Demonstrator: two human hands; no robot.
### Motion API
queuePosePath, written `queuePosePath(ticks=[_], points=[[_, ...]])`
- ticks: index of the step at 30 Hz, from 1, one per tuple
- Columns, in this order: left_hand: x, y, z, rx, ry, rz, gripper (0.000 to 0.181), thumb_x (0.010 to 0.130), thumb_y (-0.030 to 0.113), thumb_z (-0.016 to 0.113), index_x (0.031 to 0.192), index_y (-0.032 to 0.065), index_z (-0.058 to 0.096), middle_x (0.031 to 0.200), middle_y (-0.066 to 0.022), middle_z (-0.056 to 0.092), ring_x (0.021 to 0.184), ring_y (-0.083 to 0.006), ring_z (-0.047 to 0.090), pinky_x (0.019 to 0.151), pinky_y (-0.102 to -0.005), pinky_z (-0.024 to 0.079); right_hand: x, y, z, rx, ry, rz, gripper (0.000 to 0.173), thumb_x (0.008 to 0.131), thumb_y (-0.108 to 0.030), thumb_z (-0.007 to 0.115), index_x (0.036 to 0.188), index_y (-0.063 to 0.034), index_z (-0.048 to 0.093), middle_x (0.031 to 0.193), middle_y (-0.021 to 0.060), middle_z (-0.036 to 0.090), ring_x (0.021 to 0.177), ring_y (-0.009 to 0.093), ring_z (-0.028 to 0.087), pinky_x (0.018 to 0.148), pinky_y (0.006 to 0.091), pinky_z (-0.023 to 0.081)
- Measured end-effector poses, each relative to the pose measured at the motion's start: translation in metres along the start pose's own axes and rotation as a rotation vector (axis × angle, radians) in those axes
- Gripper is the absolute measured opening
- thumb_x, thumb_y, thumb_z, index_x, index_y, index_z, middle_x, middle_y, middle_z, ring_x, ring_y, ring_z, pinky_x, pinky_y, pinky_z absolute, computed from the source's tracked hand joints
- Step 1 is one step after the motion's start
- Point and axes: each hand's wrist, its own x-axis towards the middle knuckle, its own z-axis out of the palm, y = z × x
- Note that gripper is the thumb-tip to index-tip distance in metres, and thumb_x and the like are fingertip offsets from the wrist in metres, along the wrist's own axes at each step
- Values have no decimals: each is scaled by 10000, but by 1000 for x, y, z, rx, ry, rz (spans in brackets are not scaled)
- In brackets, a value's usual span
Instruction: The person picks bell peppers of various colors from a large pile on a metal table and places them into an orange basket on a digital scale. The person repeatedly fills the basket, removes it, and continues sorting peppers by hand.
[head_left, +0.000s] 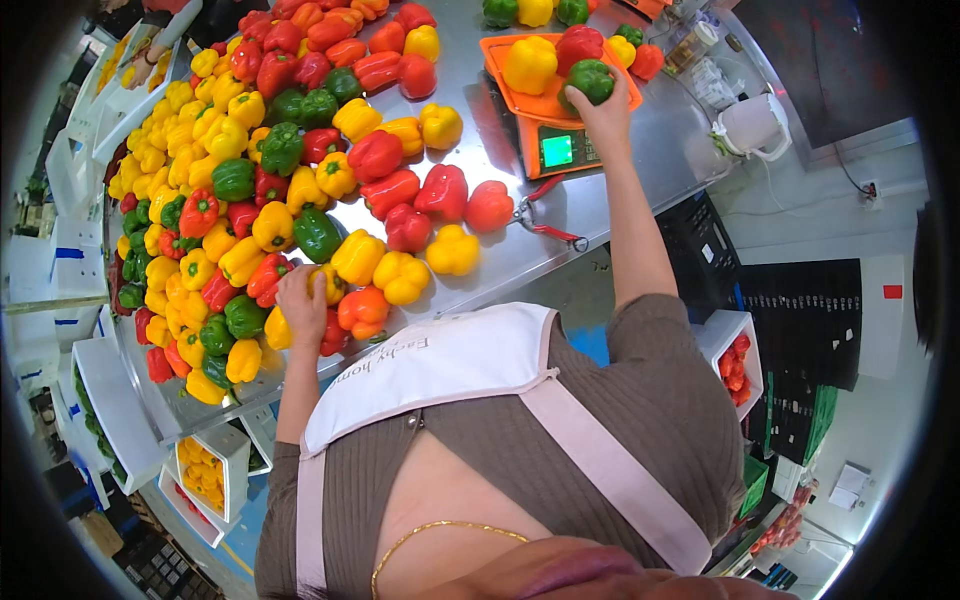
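My right hand (604, 109) grips a green bell pepper (590, 81) over the orange tray (634, 96) of a digital scale (531, 150) with a lit green display. A yellow bell pepper (530, 65) and a red bell pepper (579, 49) lie in that tray. At the near edge of the steel table (480, 289), my left hand (304, 300) has its fingers around a yellow bell pepper (328, 285), partly hidden by the hand. Red, yellow and green peppers are heaped beyond and to the left of it. Red-handled pruning shears (536, 214) rest below the scale, beside a red pepper (490, 206).
A white pitcher-like container (752, 126) stands at the table's right end. White crates, one with yellow peppers (201, 472), are below at left; another crate (750, 330) holds red peppers at right. Another person's arm (176, 34) reaches into a crate at top left.
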Motion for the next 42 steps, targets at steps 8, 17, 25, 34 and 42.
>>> queuePosePath(ticks=[8,17,25,34,42], points=[[1,6,-2,10,-12,-36,225,947,234,631,1088,66,680,1109,-122,675,1086,-327,574,964,-428,420,38,74,-36,233,-89,70,965,838,-295,805,1563,-95,201,1359,224,518,1233,296,546,978,397,494],[3,16,-1,78,-8,-52,214,943,222,620,1065,58,681,1064,-139,685,1038,-347,595,933,-431,449,-31,166,-121,361,18,413,358,975,-88,575,1309,8,489,1099,135,648,926,178,651,782,296,551],[8,21,-1,130,-28,-74,209,948,228,606,1063,70,681,1065,-136,688,1040,-345,603,935,-431,453,-69,192,-102,349,-137,258,225,856,62,433,909,1,643,1030,85,693,841,162,663,758,279,528],[4,11,3,84,0,-81,234,933,242,632,1071,59,677,1098,-140,679,1072,-340,596,958,-424,444,-52,108,-61,111,-395,67,251,895,-206,696,1038,0,684,921,96,695,736,162,659,694,296,525],[4,10,3,82,-15,-120,236,921,232,648,1066,48,674,1102,-136,679,1069,-342,596,960,-425,445,-17,42,28,-176,-392,-432,279,879,-203,703,1111,-51,677,958,111,642,773,296,667,696,388,540]])
